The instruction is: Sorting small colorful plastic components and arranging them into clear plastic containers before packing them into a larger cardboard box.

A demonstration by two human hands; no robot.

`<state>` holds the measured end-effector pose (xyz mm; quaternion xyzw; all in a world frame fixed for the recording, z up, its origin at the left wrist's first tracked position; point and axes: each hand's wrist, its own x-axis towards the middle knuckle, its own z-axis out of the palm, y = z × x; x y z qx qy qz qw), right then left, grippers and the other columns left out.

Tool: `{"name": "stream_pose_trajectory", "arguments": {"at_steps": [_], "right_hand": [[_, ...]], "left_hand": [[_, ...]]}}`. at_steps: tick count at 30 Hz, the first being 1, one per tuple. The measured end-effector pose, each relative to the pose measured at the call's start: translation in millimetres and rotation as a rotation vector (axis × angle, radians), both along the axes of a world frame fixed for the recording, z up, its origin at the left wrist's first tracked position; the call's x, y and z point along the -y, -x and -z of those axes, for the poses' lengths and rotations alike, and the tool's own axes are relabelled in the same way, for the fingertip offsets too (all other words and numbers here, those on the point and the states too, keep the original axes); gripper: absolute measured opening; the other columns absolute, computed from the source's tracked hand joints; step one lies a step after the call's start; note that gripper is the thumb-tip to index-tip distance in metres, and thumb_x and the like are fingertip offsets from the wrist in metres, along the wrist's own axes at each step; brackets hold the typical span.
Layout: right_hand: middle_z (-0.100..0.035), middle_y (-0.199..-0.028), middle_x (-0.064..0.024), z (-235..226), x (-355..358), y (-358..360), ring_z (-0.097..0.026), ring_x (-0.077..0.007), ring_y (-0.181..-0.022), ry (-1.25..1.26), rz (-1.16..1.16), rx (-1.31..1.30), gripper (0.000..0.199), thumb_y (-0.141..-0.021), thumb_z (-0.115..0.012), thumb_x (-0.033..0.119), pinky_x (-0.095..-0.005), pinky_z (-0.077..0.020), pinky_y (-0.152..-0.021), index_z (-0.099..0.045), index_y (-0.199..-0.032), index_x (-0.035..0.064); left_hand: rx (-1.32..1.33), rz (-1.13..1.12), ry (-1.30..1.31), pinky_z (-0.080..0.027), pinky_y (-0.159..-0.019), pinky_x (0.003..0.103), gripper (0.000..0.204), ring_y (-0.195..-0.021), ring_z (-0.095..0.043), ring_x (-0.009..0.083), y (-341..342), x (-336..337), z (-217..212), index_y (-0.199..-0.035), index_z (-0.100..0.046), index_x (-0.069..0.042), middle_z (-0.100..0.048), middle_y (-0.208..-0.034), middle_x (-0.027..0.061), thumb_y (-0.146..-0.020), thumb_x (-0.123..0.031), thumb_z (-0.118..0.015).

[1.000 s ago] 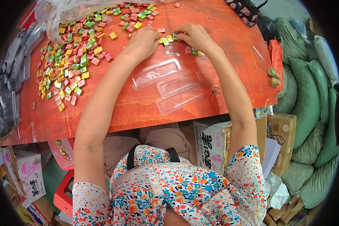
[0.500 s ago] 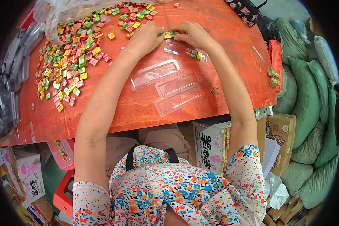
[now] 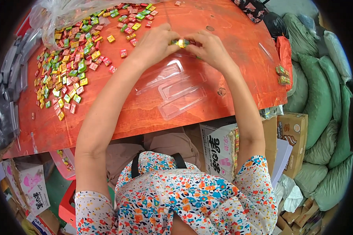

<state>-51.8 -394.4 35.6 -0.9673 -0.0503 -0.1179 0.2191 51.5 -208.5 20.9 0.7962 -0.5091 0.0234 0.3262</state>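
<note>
Hands: left hand (image 3: 155, 44) and right hand (image 3: 210, 49) meet over the far part of the orange table (image 3: 145, 113), fingertips pinching a few small wrapped candies (image 3: 180, 42) between them.
Trays: three clear plastic trays (image 3: 176, 88) lie just in front of the hands, side by side.
Candy pile: loose candies (image 3: 72, 66) spread to the left, beside a clear bag (image 3: 59, 15).
Under the table: cardboard boxes (image 3: 219, 149).
Right side: green sacks (image 3: 317, 98) stacked.

A few small wrapped candies (image 3: 181, 42), yellow and green, sit pinched in a short row; just below lie three clear plastic trays (image 3: 172, 88), empty, flat, side by side.
</note>
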Motion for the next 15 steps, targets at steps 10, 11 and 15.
{"name": "stream_pose_trajectory", "arguments": {"at_steps": [10,11,15], "right_hand": [[-0.067,-0.095,-0.0089,23,-1,19,-0.063,-0.0295,-0.091,-0.112,0.08,0.139,0.026,-0.08,-0.071,0.014,-0.0386,-0.0506,-0.078,-0.071,-0.104,0.0078],[-0.067,-0.095,-0.0089,23,-2,19,-0.063,-0.0295,-0.091,-0.114,0.08,0.142,0.026,-0.08,-0.071,0.014,-0.0386,-0.0506,-0.078,-0.071,-0.104,0.0078],[-0.068,-0.098,-0.0076,28,-6,18,-0.064,-0.0239,-0.09,-0.164,0.074,0.168,0.025,-0.081,-0.071,0.011,-0.034,-0.0497,-0.081,-0.07,-0.106,0.0058]], "left_hand": [[-0.018,0.01,0.085,-0.051,-0.075,0.044,0.022,-0.089,-0.062,0.0336,18,0,19,-0.101,-0.068,-0.007,-0.058,-0.091,0.0128,-0.083,-0.02,-0.068],[-0.015,0.01,0.082,-0.051,-0.075,0.044,0.022,-0.089,-0.062,0.0336,17,-2,19,-0.101,-0.068,-0.007,-0.058,-0.091,0.0128,-0.083,-0.02,-0.068],[0.021,0.005,0.038,-0.05,-0.074,0.043,0.022,-0.086,-0.062,0.0319,15,-7,15,-0.103,-0.069,-0.007,-0.059,-0.089,0.0121,-0.084,-0.019,-0.067]]}}
